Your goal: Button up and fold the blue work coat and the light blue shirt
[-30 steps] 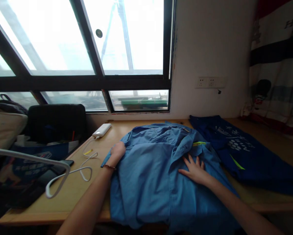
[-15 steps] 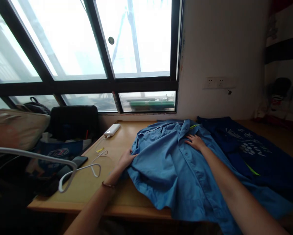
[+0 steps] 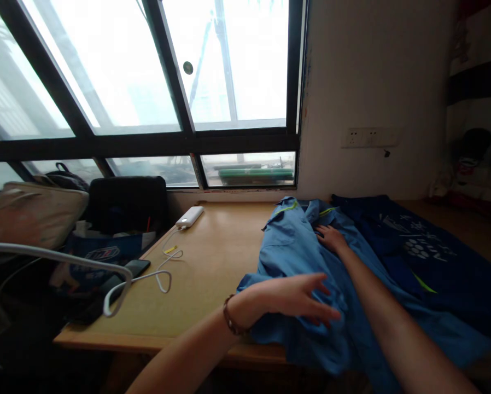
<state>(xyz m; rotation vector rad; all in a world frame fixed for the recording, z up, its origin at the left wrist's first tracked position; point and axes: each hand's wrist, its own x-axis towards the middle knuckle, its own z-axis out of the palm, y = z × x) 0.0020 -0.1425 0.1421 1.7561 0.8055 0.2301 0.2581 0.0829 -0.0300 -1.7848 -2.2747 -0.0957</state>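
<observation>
A light blue shirt (image 3: 281,253) with yellow-green trim lies on the table, its left part folded over toward the middle. My left hand (image 3: 302,298), a bracelet at its wrist, is over the lower front of the shirt with its fingers spread apart. Whether those fingers touch the cloth I cannot tell. Higher up, my right hand (image 3: 331,238) rests on the shirt near the collar, fingers stretched out. Partly under the shirt's right side is a dark blue garment (image 3: 366,224) with white printing.
On the wooden table (image 3: 212,257) a white power bank (image 3: 190,217) lies with a white cable (image 3: 158,273) plugged in. A phone (image 3: 139,267) sits at the left edge. Bags (image 3: 36,213) and a black chair (image 3: 126,202) stand to the left. Behind are a window and a wall socket (image 3: 362,137).
My left hand has moved right from the shirt's left edge and let go of it. That side of the shirt has folded inward, baring more table. My right hand has stayed near the collar.
</observation>
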